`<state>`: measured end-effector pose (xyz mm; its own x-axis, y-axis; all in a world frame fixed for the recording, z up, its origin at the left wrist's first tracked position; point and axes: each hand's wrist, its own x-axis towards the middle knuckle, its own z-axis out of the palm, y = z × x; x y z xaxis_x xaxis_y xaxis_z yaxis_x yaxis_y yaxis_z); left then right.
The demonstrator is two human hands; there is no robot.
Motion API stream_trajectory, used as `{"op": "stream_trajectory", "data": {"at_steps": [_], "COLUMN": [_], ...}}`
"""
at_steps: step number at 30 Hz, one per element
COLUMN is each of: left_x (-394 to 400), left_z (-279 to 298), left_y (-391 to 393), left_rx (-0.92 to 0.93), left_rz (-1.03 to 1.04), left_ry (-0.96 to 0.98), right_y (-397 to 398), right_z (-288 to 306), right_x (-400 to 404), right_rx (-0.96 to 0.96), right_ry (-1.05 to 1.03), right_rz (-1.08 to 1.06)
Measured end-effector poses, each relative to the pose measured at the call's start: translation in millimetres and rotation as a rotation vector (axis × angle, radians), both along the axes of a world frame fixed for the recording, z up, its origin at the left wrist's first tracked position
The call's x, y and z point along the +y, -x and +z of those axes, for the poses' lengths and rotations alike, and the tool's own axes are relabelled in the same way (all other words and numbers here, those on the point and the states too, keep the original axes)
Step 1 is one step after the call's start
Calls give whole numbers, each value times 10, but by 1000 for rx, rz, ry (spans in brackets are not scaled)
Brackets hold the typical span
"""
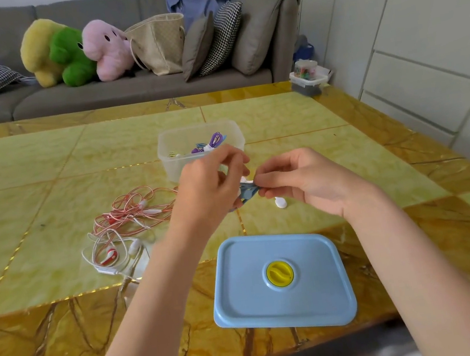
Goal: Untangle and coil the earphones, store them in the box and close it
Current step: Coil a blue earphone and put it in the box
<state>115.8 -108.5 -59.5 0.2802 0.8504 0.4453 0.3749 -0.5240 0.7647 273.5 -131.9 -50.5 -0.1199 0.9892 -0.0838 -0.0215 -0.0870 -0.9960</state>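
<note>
Both grips, left hand (209, 187) and right hand (297, 181), pinch blue earphones (247, 193) between them.

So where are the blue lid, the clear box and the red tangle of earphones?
blue lid (311, 297): head view, flat top beside the yellow knob.
clear box (169, 144): head view, its left wall.
red earphones (130, 213): head view, middle of the tangle.

Blue earphones (247, 193) coiled; box (201, 149) open

pale blue lid (284, 300) with yellow knob (279, 273), red-and-white earphones (125, 220), yellow-green marbled table (44, 162)
</note>
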Motion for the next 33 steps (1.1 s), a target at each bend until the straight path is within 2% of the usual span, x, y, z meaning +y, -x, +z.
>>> {"op": "stream_trajectory", "data": {"at_steps": [4, 7, 11, 13, 17, 20, 23, 26, 29, 33], "left_x": [72, 72, 44, 40, 39, 72, 78, 59, 73, 107], "left_z": [57, 34, -29, -36, -44, -53, -37, -44, -44, -39], "left_y": [84, 123, 46, 15, 2, 33, 61, 63, 84, 122], "left_rx": [-266, -242, -48, -43, -171, -243, -354, -254, -115, -95], "left_rz": [-23, -170, -173, -183, -221, -169, -235, -299, -233, -163], "left_ry": [273, 482, 370, 344, 419, 454, 551, 600, 543, 513], "right_y": [-14, -35, -24, -7, -8, -15, -6, -17, -12, 4], "right_z": [35, 11, 8, 5, -4, -14, -38, -60, -66, -7], "right_x": [-7, 9, 3, 1, 11, 23, 37, 60, 65, 25], "right_rx": [86, 100, 74, 54, -14, -122, -147, -183, -278, -260], "right_ry": [-59, -68, -82, -89, -119, -145, -159, -193, -246, -300], "right_rz": [-73, -197, -198, -177, -175, -202, -241, -284, -270, -136]}}
